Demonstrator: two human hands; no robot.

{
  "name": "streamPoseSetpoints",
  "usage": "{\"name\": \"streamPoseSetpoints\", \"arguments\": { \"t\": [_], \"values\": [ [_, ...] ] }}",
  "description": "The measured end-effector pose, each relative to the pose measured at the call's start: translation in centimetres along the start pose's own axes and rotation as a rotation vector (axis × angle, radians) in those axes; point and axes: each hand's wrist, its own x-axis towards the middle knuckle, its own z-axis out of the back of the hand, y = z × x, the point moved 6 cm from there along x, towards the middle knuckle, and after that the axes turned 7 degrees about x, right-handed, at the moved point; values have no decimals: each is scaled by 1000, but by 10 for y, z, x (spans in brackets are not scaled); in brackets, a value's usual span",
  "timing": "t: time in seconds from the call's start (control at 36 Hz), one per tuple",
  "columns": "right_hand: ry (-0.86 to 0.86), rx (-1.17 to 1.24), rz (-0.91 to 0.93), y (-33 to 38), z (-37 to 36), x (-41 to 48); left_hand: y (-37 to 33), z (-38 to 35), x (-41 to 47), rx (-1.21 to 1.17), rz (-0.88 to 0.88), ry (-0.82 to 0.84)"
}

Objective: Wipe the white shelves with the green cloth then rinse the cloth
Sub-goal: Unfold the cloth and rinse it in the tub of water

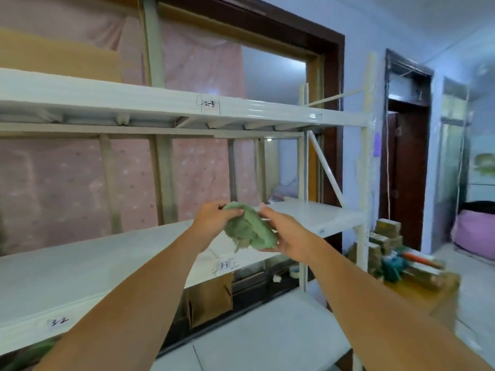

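Note:
A crumpled green cloth (247, 228) hangs in the air between both hands, just above the front edge of the middle white shelf (93, 266). My left hand (214, 215) pinches the cloth's upper left corner. My right hand (288, 231) cups its right side and underside. An upper white shelf (160, 103) with a "2-3" label runs across at head height. The middle shelf carries "3-3" and "3-2" labels on its front lip.
A white shelf post (364, 183) stands at the rack's right end. Stacked boxes and tools (396, 253) sit on a wooden stand to the right. A dark doorway (407, 170) is behind them. A brown cardboard box (210, 298) sits under the middle shelf; a lower white surface (267, 336) lies below.

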Motion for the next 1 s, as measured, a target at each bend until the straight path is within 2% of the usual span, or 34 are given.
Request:
{"name": "streamPoseSetpoints", "arguments": {
  "t": [0.17,0.31,0.5,0.58,0.67,0.81,1.0],
  "values": [
    [147,-248,40,27,29,55,-7,-24,66,-94,21,-124],
    [194,-427,113,45,39,100,0,-31,125,-145,80,-86],
    [31,-305,230,68,86,155,6,-52,169,-209,162,28],
    [45,-285,187,69,93,174,10,-57,175,-253,172,61],
    [92,-153,180,70,93,192,14,-52,180,-295,164,106],
    [22,-74,188,72,93,225,20,-49,184,-357,154,129],
    [419,-436,235,65,48,229,14,-40,188,-236,167,-64]
  ]
}}
